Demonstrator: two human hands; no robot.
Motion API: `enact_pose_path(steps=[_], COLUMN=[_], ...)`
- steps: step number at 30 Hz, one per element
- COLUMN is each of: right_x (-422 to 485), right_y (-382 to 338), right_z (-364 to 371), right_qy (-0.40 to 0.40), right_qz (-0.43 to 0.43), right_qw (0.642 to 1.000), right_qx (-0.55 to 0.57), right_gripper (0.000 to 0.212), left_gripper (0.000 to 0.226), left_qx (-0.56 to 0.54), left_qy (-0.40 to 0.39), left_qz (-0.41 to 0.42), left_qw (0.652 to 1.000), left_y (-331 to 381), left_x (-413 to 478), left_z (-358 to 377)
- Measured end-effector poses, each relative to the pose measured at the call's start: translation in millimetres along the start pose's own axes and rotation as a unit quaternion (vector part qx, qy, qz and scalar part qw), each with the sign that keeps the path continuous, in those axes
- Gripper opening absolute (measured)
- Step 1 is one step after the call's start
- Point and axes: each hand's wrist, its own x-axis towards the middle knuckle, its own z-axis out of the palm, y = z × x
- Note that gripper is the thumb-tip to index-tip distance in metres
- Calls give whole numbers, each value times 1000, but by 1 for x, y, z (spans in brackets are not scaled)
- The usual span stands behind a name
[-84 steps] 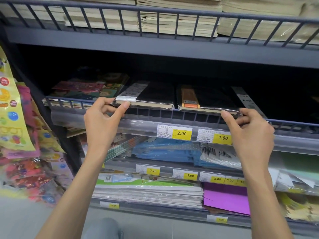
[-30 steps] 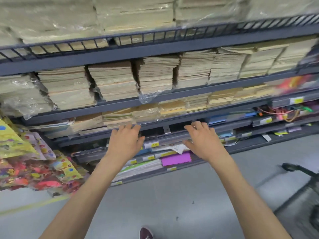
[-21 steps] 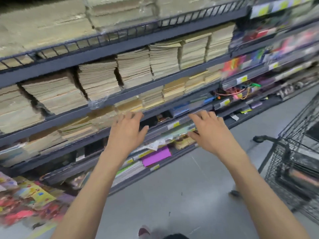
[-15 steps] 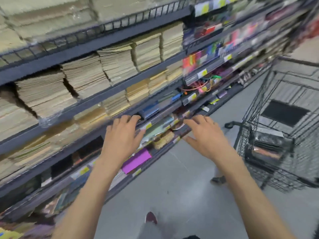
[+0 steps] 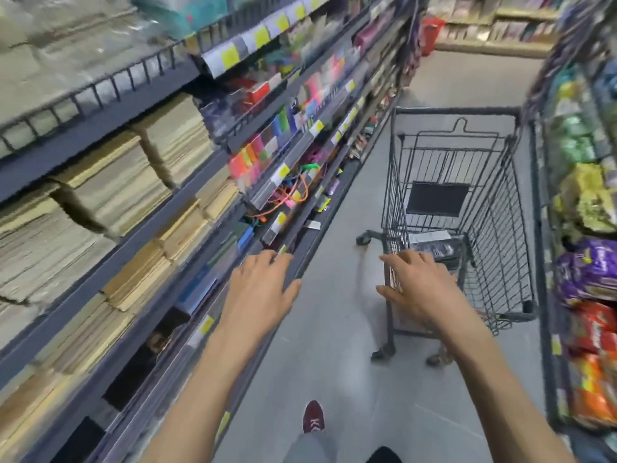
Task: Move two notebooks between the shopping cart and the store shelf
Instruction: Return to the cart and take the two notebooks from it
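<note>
A dark red shoe (image 5: 314, 416) steps on the pale grey floor (image 5: 334, 345) at the bottom of the view. Above it, two bare forearms stretch forward. The left hand (image 5: 258, 289) is empty, palm down, fingers spread wide, hovering beside the long dark grey metal store shelf (image 5: 133, 103). The right hand (image 5: 417, 289) is also empty and spread wide, in front of the near end of the black wire shopping cart (image 5: 457, 110). Both seem held ready to reach into the cart.

Inside the cart, just beyond the right fingertips, lies the dark, flat, plastic-wrapped notebook pack (image 5: 440, 250) with a white label strip; blur hides whether it is one or two. Stacks of tan paper exercise books (image 5: 110, 188) fill the shelf further left.
</note>
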Motion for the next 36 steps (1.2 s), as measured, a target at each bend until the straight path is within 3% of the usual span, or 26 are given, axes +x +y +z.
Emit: enact_pose_path(steps=[16,31,36], right_x=[132,251,268], right_y=[82,225,251], right_z=[8,44,53], right_qy=[-9,-96,-122], right_qz=[209,350,406], right_qw=[977,915,884], right_qx=[39,174,198], right_gripper=[62,59,60], left_gripper=[48,35,34], left_qx=[37,71,79], left_qy=[-76,-197,-234], left_qz=[222,355,415], left_qw=[971,911,876], left_y=[55,201,240], left_x=[266,475,520], left_z=[32,109,145])
